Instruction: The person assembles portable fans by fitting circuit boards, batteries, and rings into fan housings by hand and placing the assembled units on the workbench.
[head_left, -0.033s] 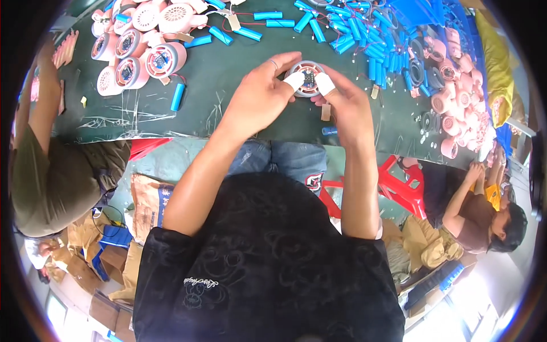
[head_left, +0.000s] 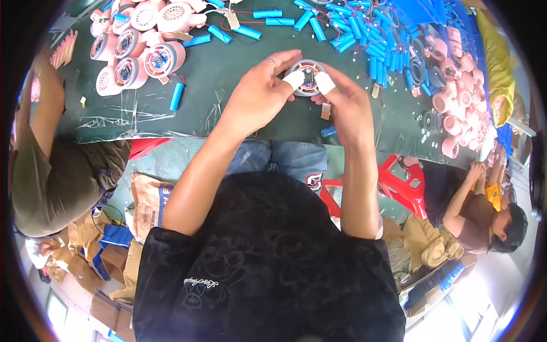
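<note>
Gripping: half-closed left hand (head_left: pixel 257 86), right hand (head_left: pixel 349 101) are cupping fan (head_left: pixel 309 79), twelve o'clock
Ringed already: others (head_left: pixel 161 60), ten
Lying loose: rings (head_left: pixel 421 73), two

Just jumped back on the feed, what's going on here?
A person's left hand and right hand hold a round grey-rimmed part over the green table. Both thumbs, in white covers, are on its face, beside a dark circuit board. Pink housings sit to the left, more are heaped at far right, and loose blue cylinders lie beyond the hands.
</note>
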Demonstrator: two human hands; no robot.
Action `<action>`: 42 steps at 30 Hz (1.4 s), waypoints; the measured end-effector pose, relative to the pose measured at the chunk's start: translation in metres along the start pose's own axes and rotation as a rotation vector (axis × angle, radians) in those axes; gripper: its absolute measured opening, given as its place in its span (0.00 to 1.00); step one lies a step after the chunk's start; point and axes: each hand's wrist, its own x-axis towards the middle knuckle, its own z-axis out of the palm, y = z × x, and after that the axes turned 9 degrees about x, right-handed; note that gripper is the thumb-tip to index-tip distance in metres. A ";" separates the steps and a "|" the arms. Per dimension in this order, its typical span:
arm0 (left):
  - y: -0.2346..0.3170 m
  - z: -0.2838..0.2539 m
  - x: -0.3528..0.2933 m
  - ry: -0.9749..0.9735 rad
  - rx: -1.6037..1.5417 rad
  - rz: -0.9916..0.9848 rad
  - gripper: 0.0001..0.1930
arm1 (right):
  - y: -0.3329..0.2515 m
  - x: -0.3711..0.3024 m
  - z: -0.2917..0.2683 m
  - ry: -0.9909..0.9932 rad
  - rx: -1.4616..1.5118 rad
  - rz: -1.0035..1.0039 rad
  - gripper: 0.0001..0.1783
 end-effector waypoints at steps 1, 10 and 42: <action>-0.001 0.001 -0.001 -0.002 0.004 -0.006 0.30 | 0.005 0.001 0.001 -0.003 0.046 -0.056 0.20; -0.004 0.007 0.000 0.071 0.026 0.078 0.33 | -0.015 0.021 0.007 -0.010 -0.144 0.021 0.12; 0.007 0.002 0.014 0.076 -0.141 -0.065 0.23 | -0.016 0.033 0.018 0.058 -0.120 -0.083 0.06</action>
